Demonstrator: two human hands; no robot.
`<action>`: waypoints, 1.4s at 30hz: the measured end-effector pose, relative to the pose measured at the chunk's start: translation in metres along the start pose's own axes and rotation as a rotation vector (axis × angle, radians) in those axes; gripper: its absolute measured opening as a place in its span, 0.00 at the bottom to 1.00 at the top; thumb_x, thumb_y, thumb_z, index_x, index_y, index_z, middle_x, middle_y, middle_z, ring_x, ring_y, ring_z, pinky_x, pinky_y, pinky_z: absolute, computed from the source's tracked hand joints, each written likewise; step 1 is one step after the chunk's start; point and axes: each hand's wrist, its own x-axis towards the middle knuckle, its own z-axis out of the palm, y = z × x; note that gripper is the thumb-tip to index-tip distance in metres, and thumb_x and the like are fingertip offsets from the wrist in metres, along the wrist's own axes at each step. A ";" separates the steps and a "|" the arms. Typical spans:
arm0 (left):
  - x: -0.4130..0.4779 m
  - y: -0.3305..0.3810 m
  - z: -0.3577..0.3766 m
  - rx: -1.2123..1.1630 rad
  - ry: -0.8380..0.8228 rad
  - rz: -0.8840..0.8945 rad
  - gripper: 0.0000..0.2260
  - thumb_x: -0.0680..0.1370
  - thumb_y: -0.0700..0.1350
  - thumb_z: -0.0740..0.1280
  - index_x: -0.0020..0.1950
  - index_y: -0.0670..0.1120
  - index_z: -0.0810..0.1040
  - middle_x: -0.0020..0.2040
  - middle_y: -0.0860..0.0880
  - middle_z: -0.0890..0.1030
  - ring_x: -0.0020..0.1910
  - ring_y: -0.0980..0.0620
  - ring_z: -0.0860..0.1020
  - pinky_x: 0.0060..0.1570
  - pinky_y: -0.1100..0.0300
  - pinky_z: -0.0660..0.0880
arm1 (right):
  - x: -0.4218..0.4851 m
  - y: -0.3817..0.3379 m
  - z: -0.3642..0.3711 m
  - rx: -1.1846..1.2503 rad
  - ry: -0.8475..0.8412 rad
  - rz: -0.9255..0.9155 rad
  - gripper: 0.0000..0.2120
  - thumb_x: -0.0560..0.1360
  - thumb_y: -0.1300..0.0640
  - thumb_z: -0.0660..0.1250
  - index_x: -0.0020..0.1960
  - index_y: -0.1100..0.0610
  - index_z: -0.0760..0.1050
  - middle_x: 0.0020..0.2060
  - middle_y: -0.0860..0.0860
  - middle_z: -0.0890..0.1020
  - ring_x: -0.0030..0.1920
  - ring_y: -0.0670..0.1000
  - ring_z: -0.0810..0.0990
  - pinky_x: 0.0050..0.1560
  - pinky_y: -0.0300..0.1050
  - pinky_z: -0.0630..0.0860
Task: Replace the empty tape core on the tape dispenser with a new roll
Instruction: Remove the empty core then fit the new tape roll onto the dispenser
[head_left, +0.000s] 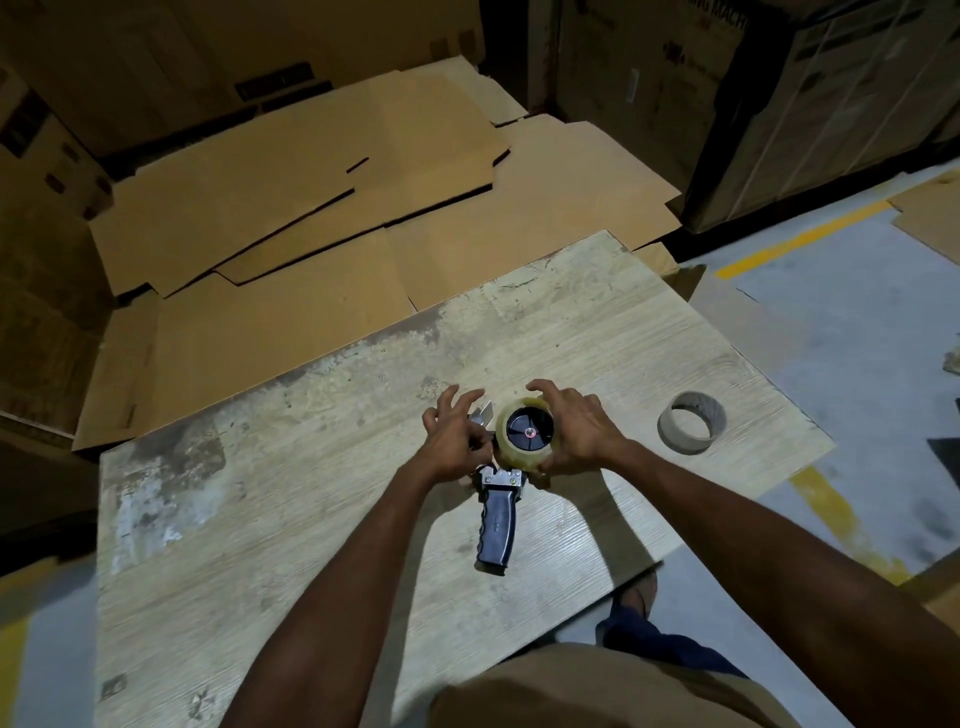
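Tape dispenser (497, 525) lies flat mid-table (311, 493), handle toward 6 o'clock, with the new roll (519, 459) seated on its hub.
Right hand (576, 436) cups the roll, fingers curled round its rim; left hand (457, 441) sits at the dispenser's front, 9 o'clock of the roll, grasp unclear. The roll looks light, stiff and slick-sided, best held by its outer rim. Empty core (680, 442) stands at 3 o'clock. Carton (727, 23) print at 1 o'clock reads partly "MACH"; the handle marking is illegible.

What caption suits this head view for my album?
Left hand at the tape dispenser, right hand gripping the new roll on its hub; empty core lies aside.
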 end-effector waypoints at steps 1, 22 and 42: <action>0.000 -0.004 -0.002 -0.005 -0.006 0.011 0.05 0.76 0.46 0.73 0.42 0.47 0.86 0.81 0.51 0.62 0.82 0.49 0.44 0.74 0.40 0.48 | 0.001 -0.001 -0.002 -0.016 -0.010 -0.010 0.60 0.54 0.37 0.83 0.76 0.44 0.52 0.63 0.54 0.78 0.64 0.57 0.74 0.67 0.56 0.67; 0.010 -0.002 0.021 -0.003 -0.018 -0.032 0.19 0.68 0.67 0.77 0.42 0.52 0.88 0.85 0.54 0.52 0.83 0.51 0.37 0.76 0.37 0.44 | 0.012 -0.002 -0.001 0.018 -0.038 0.062 0.61 0.54 0.43 0.86 0.75 0.42 0.51 0.62 0.56 0.78 0.62 0.59 0.75 0.65 0.56 0.71; -0.012 0.009 0.044 -0.153 0.301 -0.015 0.09 0.71 0.56 0.80 0.39 0.51 0.89 0.80 0.54 0.66 0.83 0.52 0.48 0.70 0.52 0.44 | 0.014 -0.001 -0.003 0.098 -0.060 0.033 0.64 0.52 0.48 0.88 0.77 0.42 0.51 0.67 0.56 0.77 0.65 0.60 0.77 0.63 0.55 0.78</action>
